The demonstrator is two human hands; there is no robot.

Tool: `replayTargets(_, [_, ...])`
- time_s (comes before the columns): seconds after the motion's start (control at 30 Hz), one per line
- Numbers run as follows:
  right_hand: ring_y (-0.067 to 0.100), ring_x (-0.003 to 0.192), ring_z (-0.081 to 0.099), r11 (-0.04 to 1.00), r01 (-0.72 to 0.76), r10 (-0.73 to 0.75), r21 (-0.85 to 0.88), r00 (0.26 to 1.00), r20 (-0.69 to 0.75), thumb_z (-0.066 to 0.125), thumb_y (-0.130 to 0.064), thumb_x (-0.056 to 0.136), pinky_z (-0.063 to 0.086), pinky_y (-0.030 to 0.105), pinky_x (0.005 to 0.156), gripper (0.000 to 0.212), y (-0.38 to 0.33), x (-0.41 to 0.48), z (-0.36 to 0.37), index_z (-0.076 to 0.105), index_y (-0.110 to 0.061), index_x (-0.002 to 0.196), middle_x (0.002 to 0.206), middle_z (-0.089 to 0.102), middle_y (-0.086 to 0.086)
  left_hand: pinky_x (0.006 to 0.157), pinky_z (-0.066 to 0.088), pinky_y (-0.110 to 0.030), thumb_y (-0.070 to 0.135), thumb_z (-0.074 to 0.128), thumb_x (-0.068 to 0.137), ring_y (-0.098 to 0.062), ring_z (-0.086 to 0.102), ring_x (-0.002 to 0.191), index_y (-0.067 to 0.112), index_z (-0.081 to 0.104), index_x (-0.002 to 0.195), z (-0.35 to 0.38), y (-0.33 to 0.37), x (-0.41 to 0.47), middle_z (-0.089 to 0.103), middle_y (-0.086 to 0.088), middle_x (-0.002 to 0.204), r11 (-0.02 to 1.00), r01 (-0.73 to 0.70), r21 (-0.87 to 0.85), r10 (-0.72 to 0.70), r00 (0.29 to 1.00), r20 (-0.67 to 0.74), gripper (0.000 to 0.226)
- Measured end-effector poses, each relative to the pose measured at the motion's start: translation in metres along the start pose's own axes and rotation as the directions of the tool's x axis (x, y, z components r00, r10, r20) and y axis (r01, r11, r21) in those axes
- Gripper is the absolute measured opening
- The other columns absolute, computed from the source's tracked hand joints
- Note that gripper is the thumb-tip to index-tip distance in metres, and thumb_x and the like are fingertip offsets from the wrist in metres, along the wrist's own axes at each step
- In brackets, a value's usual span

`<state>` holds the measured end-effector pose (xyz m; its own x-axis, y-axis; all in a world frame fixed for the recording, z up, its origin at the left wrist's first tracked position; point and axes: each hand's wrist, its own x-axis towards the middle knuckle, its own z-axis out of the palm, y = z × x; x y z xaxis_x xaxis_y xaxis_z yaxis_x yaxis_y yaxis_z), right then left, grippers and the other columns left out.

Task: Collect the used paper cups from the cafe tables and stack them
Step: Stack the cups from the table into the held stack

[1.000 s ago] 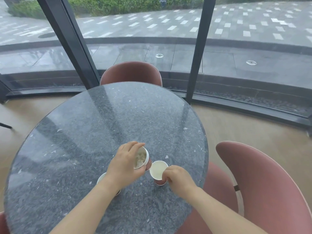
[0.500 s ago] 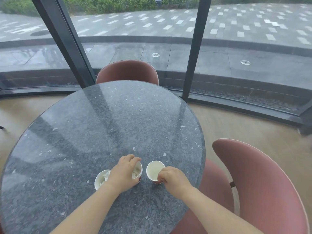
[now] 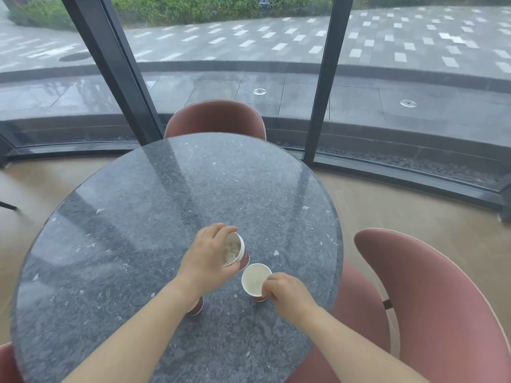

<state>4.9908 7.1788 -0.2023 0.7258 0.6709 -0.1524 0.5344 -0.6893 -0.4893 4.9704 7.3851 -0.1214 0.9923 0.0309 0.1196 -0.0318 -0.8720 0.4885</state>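
On the round grey stone table point(image 3: 154, 205) my left hand point(image 3: 207, 257) grips a red paper cup with crumpled paper inside point(image 3: 235, 251), lifted and tilted toward the right. Just right of it an empty red paper cup point(image 3: 255, 281) with a white inside stands on the table, and my right hand point(image 3: 284, 290) pinches its near rim. A third red cup point(image 3: 197, 308) stands under my left wrist; only its lower part shows.
Pink shell chairs stand at the far side point(image 3: 215, 117) and at the right point(image 3: 431, 299) of the table, a third seat point(image 3: 359, 299) tucked under its right edge. Dark window posts point(image 3: 323, 78) and glass curve behind. Tan floor surrounds the table.
My left hand has lifted the cup with paper off the table and tipped it toward the empty cup. Its wrist now covers the third cup. My right hand stays on the empty cup.
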Motion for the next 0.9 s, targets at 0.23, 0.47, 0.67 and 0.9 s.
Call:
replayTargets(0.23, [0.019,0.107,0.053,0.999,-0.011,0.015,0.038,0.993,-0.114,0.049,0.002,0.082,0.044,0.029,0.083,0.026,0.011,-0.006,-0.015,0.065,-0.014,0.094,0.112,0.059,0.001,0.097,0.041,-0.027,0.052,0.061,0.069,-0.012,0.039,0.122,0.025,0.047,0.129,-0.003,0.031,-0.003,0.047,0.01,0.13,0.991,-0.125,-0.04,0.128,0.989,0.078,0.068])
replayTargets(0.47, [0.012,0.133,0.033,0.999,-0.042,0.046,0.023,0.983,-0.178,0.055,-0.015,0.089,0.035,0.027,0.105,0.04,0.023,-0.027,-0.034,0.049,-0.021,0.129,0.144,0.039,-0.003,0.097,0.042,-0.027,0.044,0.065,0.073,-0.009,0.033,0.126,0.032,0.038,0.135,0.028,0.029,-0.007,0.038,0.015,0.135,0.985,-0.169,0.039,0.154,0.957,0.246,0.069])
replayTargets(0.67, [0.009,0.138,0.021,1.0,-0.014,0.017,0.027,0.99,-0.139,0.058,-0.016,0.088,0.032,0.029,0.109,0.064,0.016,-0.035,-0.037,0.027,-0.03,0.142,0.152,0.022,-0.007,0.106,0.032,-0.022,0.041,0.073,0.072,-0.01,0.025,0.136,0.028,0.026,0.142,0.065,0.018,-0.015,0.026,0.012,0.146,0.993,-0.114,0.04,0.092,0.927,0.363,0.085])
replayTargets(0.9, [0.013,0.137,0.022,0.995,0.071,-0.074,-0.068,0.996,-0.048,0.059,-0.014,0.085,0.036,0.035,0.103,0.056,0.007,-0.022,-0.017,0.037,-0.028,0.135,0.152,0.02,-0.003,0.103,0.037,-0.024,0.045,0.069,0.074,-0.007,0.024,0.135,0.031,0.026,0.141,0.058,-0.009,-0.03,0.024,0.014,0.146,0.995,-0.06,0.078,0.028,0.934,0.357,0.081])
